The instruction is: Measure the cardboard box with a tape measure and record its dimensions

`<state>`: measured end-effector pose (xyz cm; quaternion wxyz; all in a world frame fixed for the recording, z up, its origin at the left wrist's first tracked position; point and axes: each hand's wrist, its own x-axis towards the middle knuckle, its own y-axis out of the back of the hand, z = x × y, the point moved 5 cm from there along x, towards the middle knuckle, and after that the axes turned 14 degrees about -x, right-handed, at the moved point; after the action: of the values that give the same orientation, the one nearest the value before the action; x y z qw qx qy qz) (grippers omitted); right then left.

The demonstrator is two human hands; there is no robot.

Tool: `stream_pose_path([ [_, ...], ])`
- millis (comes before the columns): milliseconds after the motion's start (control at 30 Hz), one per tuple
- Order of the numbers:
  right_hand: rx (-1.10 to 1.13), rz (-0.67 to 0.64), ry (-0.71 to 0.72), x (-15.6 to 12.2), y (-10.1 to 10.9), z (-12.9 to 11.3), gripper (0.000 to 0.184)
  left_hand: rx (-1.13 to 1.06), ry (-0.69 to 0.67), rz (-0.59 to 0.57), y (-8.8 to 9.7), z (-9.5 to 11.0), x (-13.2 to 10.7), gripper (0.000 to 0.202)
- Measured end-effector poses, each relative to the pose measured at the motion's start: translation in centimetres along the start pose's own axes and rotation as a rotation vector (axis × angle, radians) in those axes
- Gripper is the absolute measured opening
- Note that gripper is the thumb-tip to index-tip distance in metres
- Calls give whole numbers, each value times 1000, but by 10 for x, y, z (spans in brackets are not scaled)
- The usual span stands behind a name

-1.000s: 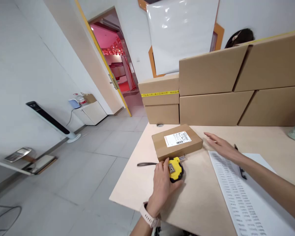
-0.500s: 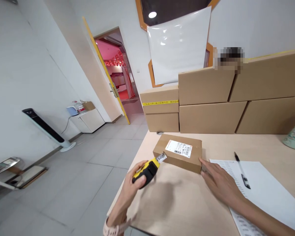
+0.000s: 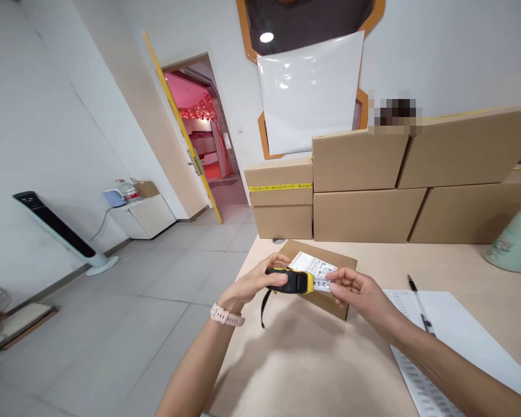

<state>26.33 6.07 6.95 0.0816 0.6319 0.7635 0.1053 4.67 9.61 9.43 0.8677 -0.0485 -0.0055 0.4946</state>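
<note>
A yellow and black tape measure (image 3: 292, 280) is gripped in my left hand (image 3: 260, 279), its black strap hanging down. My right hand (image 3: 359, 295) pinches the end of the short stretch of blade (image 3: 320, 284) that sticks out of the case. Both hands are above a small brown cardboard box (image 3: 336, 306) lying flat on the table. A white printed label (image 3: 306, 262) on the box's top is partly covered by the tape measure and my fingers.
White sheets (image 3: 455, 341) with a black pen (image 3: 421, 304) lie right of the box. Large cartons (image 3: 364, 214) are stacked along the table's (image 3: 286, 370) back edge, a person's head behind them. A green container (image 3: 514, 243) stands at right; the floor drops off left.
My right hand has left the box's side and now pinches the tape blade. My left hand has turned the tape measure level and moved it right, over the box. The view has shifted slightly.
</note>
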Motion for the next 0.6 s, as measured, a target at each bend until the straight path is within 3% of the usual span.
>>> stream_pose_path([
  [167,120,210,-90,-5,42,30,39,-20,-12,173,53,10,18,49],
  [267,138,352,-137,-11,67,52,44,-61,-8,302,92,5,36,38],
  [333,109,400,-141,-12,71,64,44,-96,2,356,109,-2,51,32],
  [433,23,436,-120,-8,67,78,46,-157,35,371,120,-16,72,32],
  [600,-41,442,-103,5,62,100,51,-262,112,341,119,-36,94,34],
])
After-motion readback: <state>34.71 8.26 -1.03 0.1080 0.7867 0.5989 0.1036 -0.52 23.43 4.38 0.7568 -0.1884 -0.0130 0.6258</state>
